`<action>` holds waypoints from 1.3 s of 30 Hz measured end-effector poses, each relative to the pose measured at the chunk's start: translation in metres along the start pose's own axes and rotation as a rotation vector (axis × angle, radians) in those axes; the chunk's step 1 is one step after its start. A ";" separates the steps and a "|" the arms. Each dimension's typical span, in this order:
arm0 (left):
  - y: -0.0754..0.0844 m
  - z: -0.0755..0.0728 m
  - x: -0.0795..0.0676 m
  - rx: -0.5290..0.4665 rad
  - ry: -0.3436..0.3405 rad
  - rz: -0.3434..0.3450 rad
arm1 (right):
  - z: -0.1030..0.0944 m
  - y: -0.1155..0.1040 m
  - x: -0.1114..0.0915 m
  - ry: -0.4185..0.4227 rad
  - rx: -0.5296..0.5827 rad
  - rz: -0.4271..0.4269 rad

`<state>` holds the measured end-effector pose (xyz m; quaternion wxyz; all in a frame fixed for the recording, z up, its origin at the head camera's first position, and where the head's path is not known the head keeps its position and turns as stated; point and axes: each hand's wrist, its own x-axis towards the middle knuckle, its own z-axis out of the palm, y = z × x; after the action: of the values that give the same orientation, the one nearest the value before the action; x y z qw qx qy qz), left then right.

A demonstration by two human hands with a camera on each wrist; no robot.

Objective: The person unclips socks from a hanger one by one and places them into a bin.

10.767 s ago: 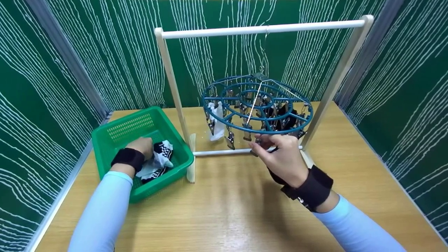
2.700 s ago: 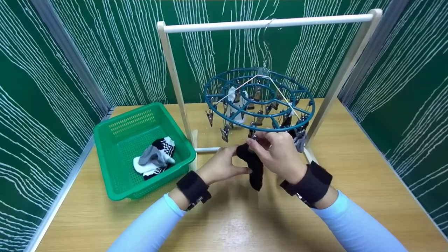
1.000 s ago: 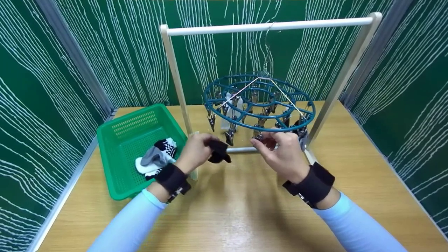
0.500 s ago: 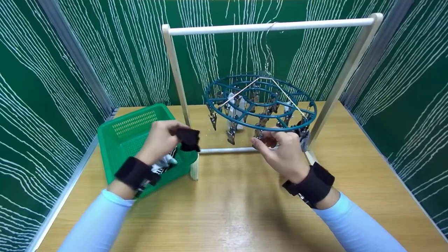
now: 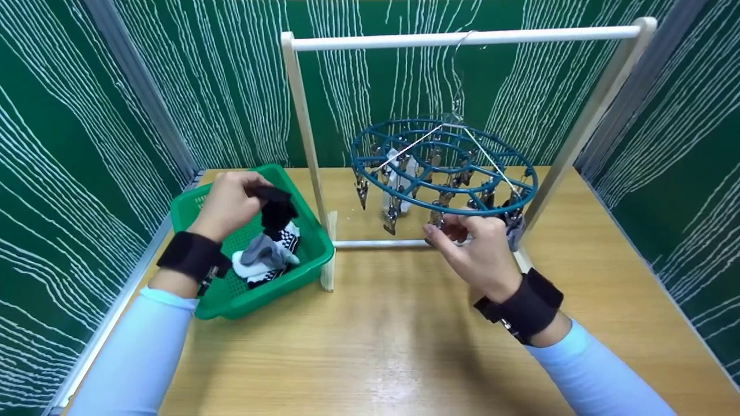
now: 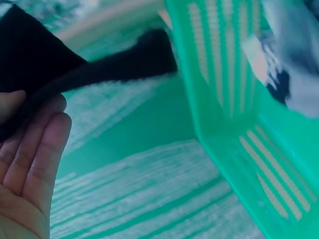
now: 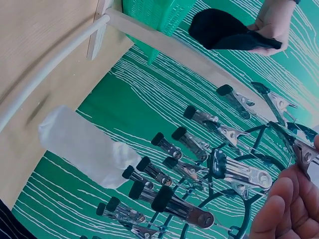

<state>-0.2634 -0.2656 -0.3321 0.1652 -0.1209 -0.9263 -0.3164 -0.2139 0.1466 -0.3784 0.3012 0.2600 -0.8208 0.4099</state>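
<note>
My left hand (image 5: 228, 205) pinches a black sock (image 5: 278, 212) by one end, above the green basket (image 5: 277, 293). In the left wrist view the sock (image 6: 124, 63) trails from between thumb and fingers. My right hand (image 5: 477, 248) holds a metal clip (image 7: 302, 150) at the front rim of the round blue drying hanger (image 5: 425, 205). Several other clips (image 7: 239, 172) dangle from the ring. A white sock (image 7: 84, 147) hangs from the hanger's far left part, and dark and grey socks (image 5: 514, 228) hang at its right, partly behind my right hand.
Inside the basket lie grey, white and black-and-white checked socks (image 5: 266, 254). The hanger hooks over the white bar (image 5: 376, 41) of a wooden stand whose left post (image 5: 306, 127) rises beside the basket. Green walls enclose the wooden table (image 5: 370, 346).
The left hand has carried the black sock leftward, away from the front clip to over the basket. The right hand has stayed at the clip. A grey sock has appeared among those in the basket.
</note>
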 end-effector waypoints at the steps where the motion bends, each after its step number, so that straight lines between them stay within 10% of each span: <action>1: -0.004 -0.001 0.002 0.022 -0.004 0.000 | 0.000 0.000 0.000 0.002 -0.003 -0.001; 14: -0.044 -0.003 0.009 0.276 -0.125 -0.101 | 0.005 0.002 -0.003 -0.015 -0.005 -0.020; 26: -0.065 0.027 0.014 0.611 -0.247 -0.005 | 0.001 0.001 -0.004 -0.023 -0.003 -0.002; 39: -0.058 0.055 0.010 0.589 -0.649 -0.155 | -0.006 0.002 -0.006 -0.012 -0.020 0.020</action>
<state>-0.3037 -0.2744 -0.4007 -0.1310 -0.0920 -0.9871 0.0041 -0.2096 0.1538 -0.3814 0.2948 0.2513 -0.8293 0.4028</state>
